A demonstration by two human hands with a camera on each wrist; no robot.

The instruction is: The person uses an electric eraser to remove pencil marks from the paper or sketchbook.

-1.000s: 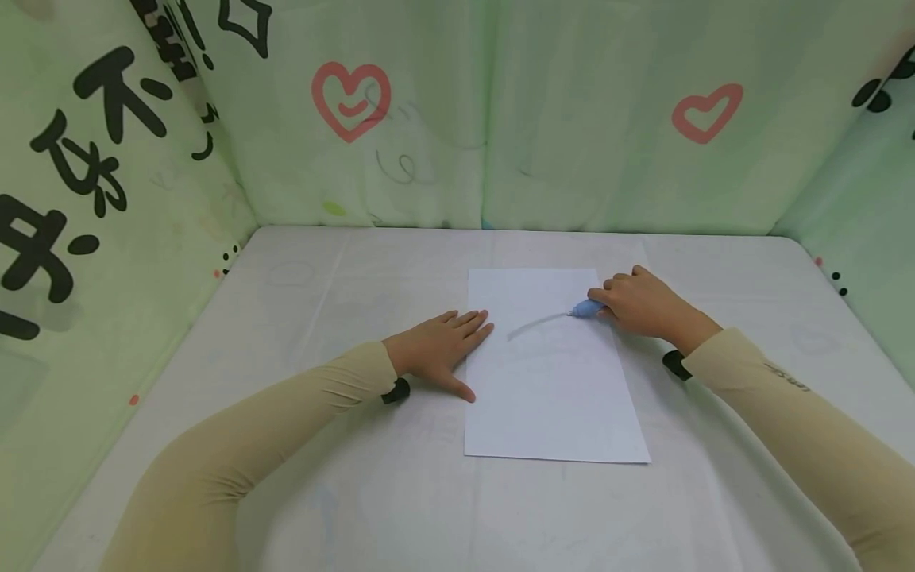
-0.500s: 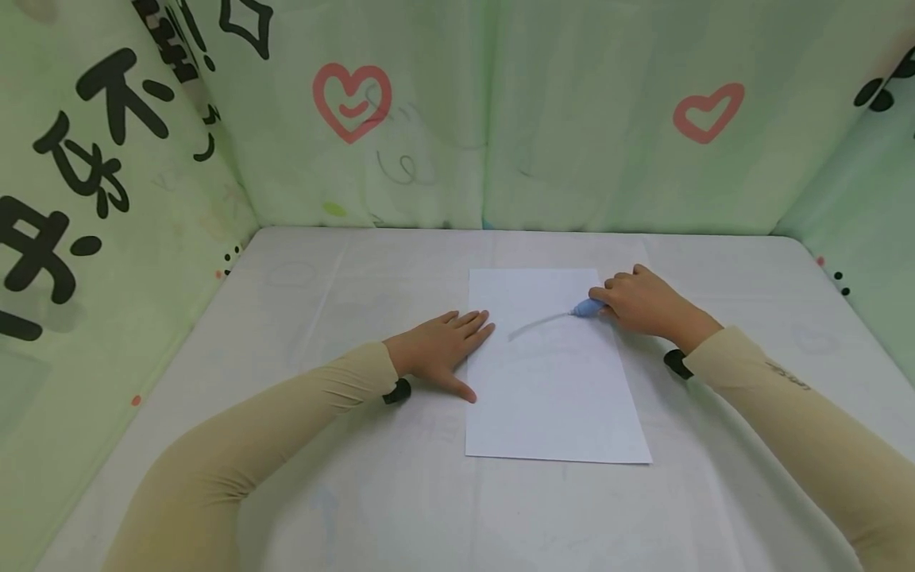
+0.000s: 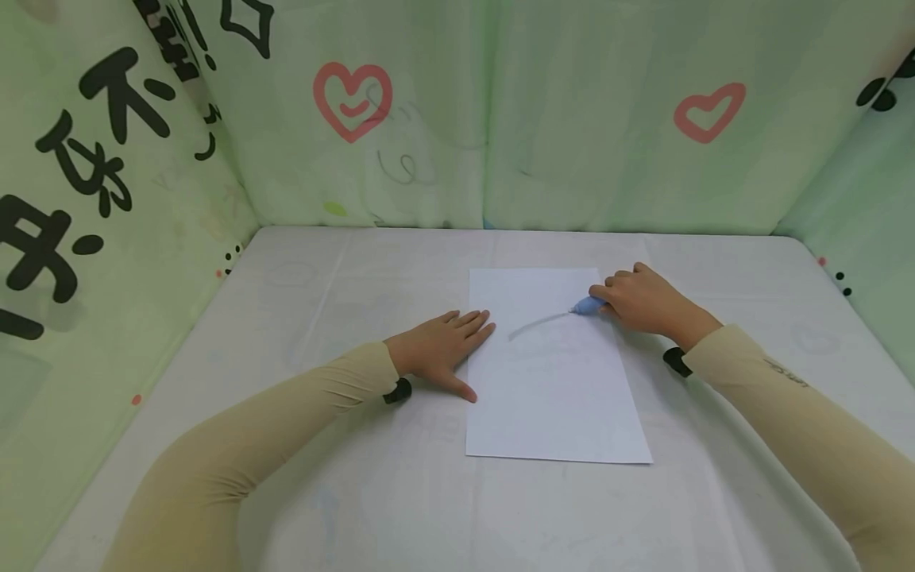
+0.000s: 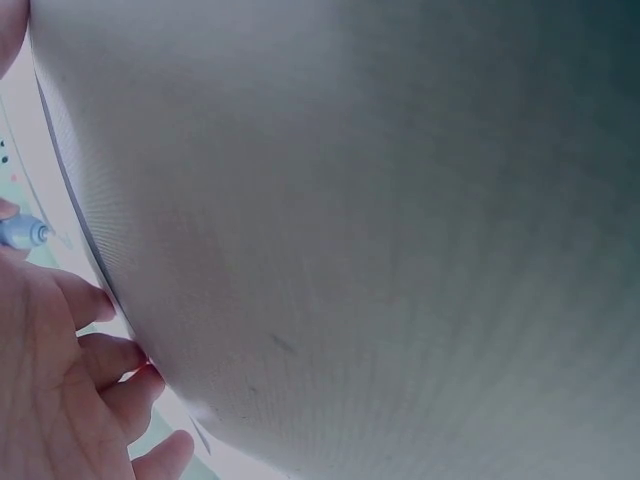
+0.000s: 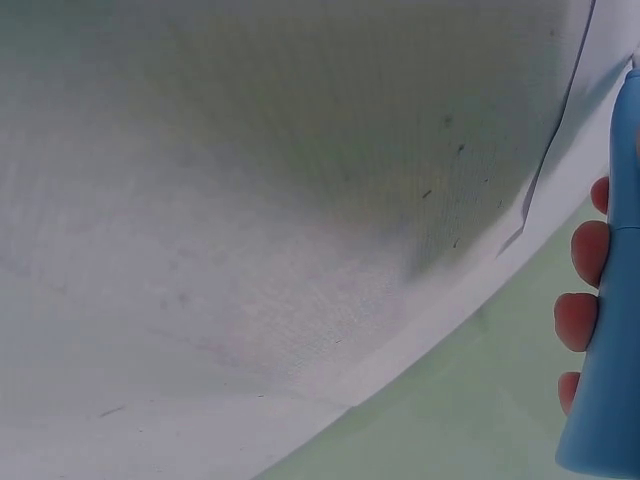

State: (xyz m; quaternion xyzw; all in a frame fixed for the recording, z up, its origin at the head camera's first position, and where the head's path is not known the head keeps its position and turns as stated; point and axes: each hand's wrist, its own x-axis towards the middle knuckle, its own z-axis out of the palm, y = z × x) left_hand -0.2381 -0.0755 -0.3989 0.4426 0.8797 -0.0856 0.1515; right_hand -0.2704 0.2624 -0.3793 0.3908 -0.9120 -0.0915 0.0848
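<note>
And the right hand [image 3: 639, 302] is clamping its fingers round a blue pen-like tool [image 3: 586, 307], which is reaching in over the white sheet's [image 3: 554, 405] far right edge. At the sheet's left edge, the left hand [image 3: 443, 349] is lying flat, fingers apart, gripping nothing. One grey streak [image 3: 538, 325] is running from the tip across the sheet's far half; stroke or shadow, I'm not managing to tell. No second is showing, so progress is looking early.

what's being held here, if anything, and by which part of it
A blue pen-like tool: the right hand grips it round its thick body. The left hand grips nothing; its fingers rest over the paper's left edge.
</note>
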